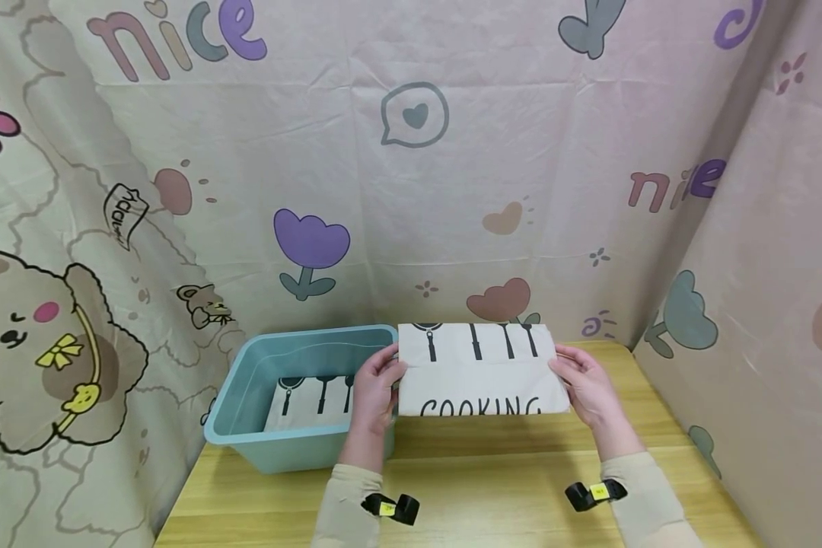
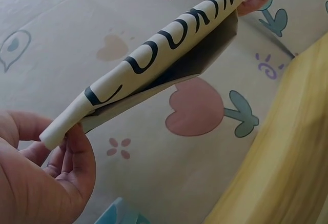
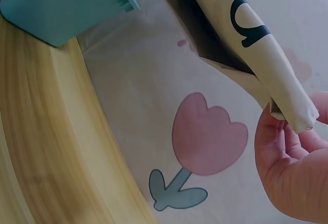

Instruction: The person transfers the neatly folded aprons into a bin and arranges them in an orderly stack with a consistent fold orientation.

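A folded white cloth (image 1: 482,377), printed with black kitchen utensils and the word COOKING, is held up over the table between both hands. My left hand (image 1: 375,388) pinches its left edge, thumb on top and fingers beneath. At the opposite edge my right hand (image 1: 589,384) grips it the same way. From the left wrist, the cloth's folded front edge (image 2: 159,49) shows lettering, and the layers gape below it. A second cloth (image 1: 308,403) with the same utensil print lies inside the blue-green plastic bin (image 1: 301,449), just left of my left hand.
The bin stands on the left part of a wooden table (image 1: 479,487). Behind and along both sides hang curtains (image 1: 411,190) printed with flowers, hearts and cartoon animals. Black straps with yellow tags sit on both sleeves.
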The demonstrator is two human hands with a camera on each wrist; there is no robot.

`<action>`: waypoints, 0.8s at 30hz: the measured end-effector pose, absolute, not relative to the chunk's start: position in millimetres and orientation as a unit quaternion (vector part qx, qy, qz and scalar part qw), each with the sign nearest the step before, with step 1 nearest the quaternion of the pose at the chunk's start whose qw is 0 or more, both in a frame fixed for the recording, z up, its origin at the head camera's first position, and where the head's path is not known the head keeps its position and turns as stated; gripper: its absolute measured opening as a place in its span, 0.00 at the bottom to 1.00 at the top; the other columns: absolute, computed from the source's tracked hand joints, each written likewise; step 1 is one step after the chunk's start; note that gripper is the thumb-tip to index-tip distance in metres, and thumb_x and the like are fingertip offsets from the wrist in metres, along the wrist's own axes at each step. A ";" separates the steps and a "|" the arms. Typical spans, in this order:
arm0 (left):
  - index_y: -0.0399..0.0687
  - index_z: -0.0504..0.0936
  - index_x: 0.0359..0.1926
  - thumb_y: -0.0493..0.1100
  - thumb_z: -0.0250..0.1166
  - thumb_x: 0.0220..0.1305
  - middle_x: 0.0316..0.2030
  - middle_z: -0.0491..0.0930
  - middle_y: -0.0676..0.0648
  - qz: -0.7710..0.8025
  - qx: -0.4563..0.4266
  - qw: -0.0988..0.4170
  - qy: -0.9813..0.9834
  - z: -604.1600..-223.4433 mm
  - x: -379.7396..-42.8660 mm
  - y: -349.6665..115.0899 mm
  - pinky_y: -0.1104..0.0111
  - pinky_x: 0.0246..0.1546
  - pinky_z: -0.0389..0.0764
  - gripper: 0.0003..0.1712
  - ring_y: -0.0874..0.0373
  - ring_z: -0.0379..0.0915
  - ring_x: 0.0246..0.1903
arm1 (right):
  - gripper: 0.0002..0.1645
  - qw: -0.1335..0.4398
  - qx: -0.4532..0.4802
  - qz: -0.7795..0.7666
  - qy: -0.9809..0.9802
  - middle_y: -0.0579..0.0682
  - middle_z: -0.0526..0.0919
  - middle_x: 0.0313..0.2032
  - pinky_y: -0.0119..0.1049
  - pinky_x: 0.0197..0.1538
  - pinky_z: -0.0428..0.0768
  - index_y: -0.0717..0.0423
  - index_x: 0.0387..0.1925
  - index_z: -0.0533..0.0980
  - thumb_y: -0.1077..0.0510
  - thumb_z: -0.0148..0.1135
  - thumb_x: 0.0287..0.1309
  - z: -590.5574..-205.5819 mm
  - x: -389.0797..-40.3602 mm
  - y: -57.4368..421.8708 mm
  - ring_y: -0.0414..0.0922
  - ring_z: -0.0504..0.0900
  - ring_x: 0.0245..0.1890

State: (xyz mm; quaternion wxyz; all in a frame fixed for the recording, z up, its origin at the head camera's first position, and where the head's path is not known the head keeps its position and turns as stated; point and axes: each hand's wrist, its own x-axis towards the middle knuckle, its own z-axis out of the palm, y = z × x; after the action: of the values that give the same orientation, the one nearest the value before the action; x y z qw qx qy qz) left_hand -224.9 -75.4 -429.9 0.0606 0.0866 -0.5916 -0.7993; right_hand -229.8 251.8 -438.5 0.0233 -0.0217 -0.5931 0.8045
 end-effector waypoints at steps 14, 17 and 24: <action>0.38 0.78 0.61 0.32 0.63 0.65 0.45 0.82 0.44 -0.796 0.097 0.078 -0.593 -432.4 -220.7 -98.8 0.65 0.35 0.81 0.23 0.55 0.77 0.39 | 0.18 0.017 -0.035 0.807 -0.590 0.41 0.83 0.33 0.30 0.36 0.81 0.46 0.41 0.77 0.73 0.54 0.64 -440.5 -233.1 224.8 0.36 0.82 0.34; 0.37 0.78 0.61 0.31 0.63 0.65 0.44 0.82 0.44 -0.796 0.098 0.081 -0.592 -431.9 -220.1 -105.5 0.65 0.34 0.82 0.23 0.55 0.78 0.39 | 0.17 0.014 -0.036 0.806 -0.591 0.41 0.83 0.33 0.30 0.35 0.81 0.48 0.42 0.76 0.73 0.54 0.64 -440.9 -233.8 218.3 0.36 0.82 0.33; 0.36 0.77 0.61 0.31 0.63 0.65 0.43 0.82 0.45 -0.787 0.104 0.088 -0.602 -432.3 -220.7 -122.3 0.66 0.32 0.81 0.23 0.57 0.78 0.37 | 0.16 0.008 -0.040 0.805 -0.591 0.42 0.83 0.34 0.31 0.35 0.82 0.59 0.52 0.72 0.72 0.55 0.65 -440.8 -236.6 201.2 0.37 0.82 0.34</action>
State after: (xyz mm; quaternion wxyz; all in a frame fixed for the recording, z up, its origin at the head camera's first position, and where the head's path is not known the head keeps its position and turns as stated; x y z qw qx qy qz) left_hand -220.7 -122.3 -432.3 0.0880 0.1043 -0.6020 -0.7868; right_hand -236.6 201.2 -440.8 0.0084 -0.0403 -0.5914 0.8054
